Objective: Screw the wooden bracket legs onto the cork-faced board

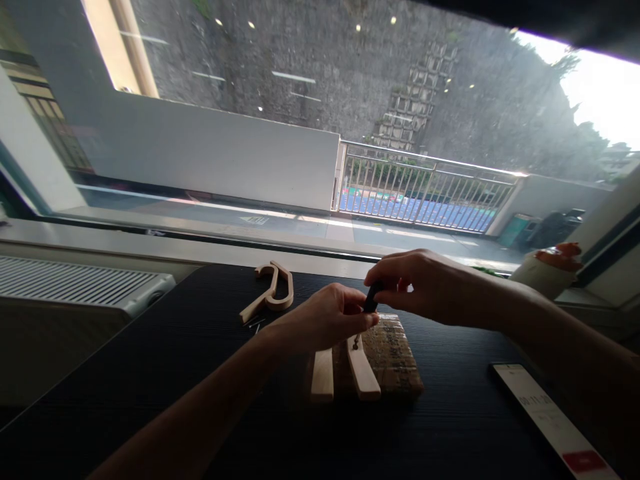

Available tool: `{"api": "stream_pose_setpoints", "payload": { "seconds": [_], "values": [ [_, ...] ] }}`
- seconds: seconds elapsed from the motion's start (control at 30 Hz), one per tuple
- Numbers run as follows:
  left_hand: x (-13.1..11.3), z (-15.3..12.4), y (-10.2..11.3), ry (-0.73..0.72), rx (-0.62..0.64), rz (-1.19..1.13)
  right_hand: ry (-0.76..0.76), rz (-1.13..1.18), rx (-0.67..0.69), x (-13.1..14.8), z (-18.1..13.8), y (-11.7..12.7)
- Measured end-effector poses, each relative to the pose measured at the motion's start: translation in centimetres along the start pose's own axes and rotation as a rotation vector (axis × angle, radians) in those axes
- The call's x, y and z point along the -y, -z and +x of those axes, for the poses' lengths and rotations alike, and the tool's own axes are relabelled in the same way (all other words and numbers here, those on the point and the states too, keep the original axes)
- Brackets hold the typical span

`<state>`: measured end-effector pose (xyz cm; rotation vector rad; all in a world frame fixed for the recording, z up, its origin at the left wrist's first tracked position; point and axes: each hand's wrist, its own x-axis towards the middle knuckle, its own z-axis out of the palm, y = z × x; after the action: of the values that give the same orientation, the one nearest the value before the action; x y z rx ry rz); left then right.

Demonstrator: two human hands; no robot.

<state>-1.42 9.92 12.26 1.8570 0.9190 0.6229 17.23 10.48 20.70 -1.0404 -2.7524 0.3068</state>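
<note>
My left hand (327, 318) and my right hand (417, 283) meet above a brown cardboard box (393, 357) on the dark table. Both are closed in a pinch on a small black object (371, 298) held between them. Two pale wooden strips (363, 369) lie side by side on the left part of the box, right under my left hand. A curved wooden piece (273, 290) rests on the table to the far left of my hands, with a few thin nails (256, 325) beside it.
A phone (550, 420) with a lit screen lies at the right near the table edge. A white bottle with an orange cap (547, 267) stands at the far right by the window. A white radiator (75, 283) sits left of the table (200, 373).
</note>
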Motion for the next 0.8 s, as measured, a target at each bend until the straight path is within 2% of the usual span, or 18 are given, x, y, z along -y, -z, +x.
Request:
{"api": "stream_pose_setpoints", "payload": {
  "seconds": [0.1, 0.3, 0.53, 0.67, 0.8],
  "values": [
    [0.06, -0.03, -0.02, 0.002, -0.008, 0.009, -0.029, -0.006, 0.015, -0.09, -0.09, -0.05],
    [0.30, 0.18, -0.02, -0.030, 0.000, 0.000, 0.046, 0.028, -0.020, 0.11, -0.09, 0.09],
    [-0.08, -0.07, -0.12, -0.008, 0.025, -0.015, -0.015, -0.017, 0.024, -0.19, -0.03, 0.23],
    [0.04, -0.02, -0.15, -0.009, 0.018, 0.006, 0.046, 0.038, 0.022, -0.07, -0.12, 0.34],
    [0.10, -0.03, -0.14, -0.009, 0.030, 0.011, 0.046, -0.009, 0.029, -0.31, -0.06, 0.31]
  ]
}}
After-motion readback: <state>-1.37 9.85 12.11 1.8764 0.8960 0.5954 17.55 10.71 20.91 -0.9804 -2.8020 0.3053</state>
